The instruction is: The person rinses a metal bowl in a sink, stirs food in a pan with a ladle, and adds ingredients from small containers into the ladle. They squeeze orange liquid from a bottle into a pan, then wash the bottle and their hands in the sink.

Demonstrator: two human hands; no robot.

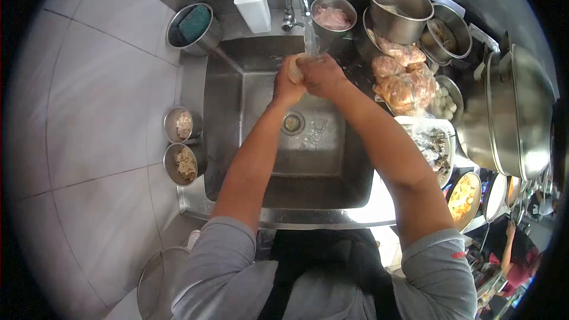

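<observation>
My left hand (287, 88) is closed around a pale rounded thing (296, 71) under the tap, too small in view to name. My right hand (323, 76) presses against the same thing from the other side, its fingers curled and partly hidden. Water (310, 40) runs from the curved metal tap (297, 1) down onto my hands. Both hands are above the back part of the steel sink (255, 118), whose drain (292, 123) lies below them.
A white pump bottle (255, 9) and a pot with a green scouring pad (194, 24) stand at back left. Two small food pots (185, 165) line the left rim. To the right are bagged meat (409, 88), steel pots (400, 15), a white basket (451, 142) and a co-worker (515, 266).
</observation>
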